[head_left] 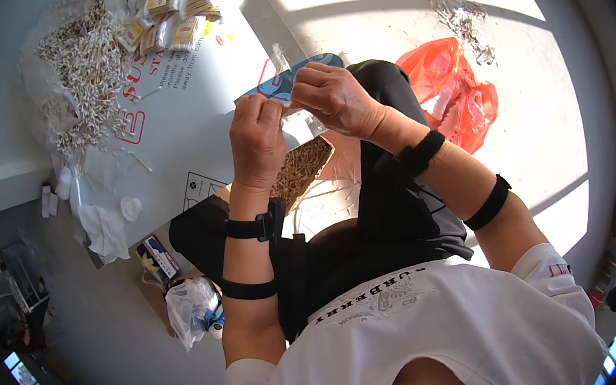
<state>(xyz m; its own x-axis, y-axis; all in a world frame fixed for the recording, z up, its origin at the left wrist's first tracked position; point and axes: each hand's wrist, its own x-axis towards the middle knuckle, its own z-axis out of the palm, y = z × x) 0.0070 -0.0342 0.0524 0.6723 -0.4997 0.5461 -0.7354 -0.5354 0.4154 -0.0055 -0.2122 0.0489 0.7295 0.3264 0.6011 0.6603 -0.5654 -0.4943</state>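
Both the left hand [257,143] and right hand [335,100], near mid-frame, pinch clear plastic [301,126] between fingertips; loose cotton swabs [87,72] heap on the tabletop [196,129] at upper left.

The view is from the person's head and looks steeply down, over the close white shirt [448,329], to the left hand [257,139] and the right hand [337,100]. It is wide, taking also the desk [183,142] and the floor [537,118].

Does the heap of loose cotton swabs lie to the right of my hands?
No, the heap of loose cotton swabs lies farther left than your left hand.
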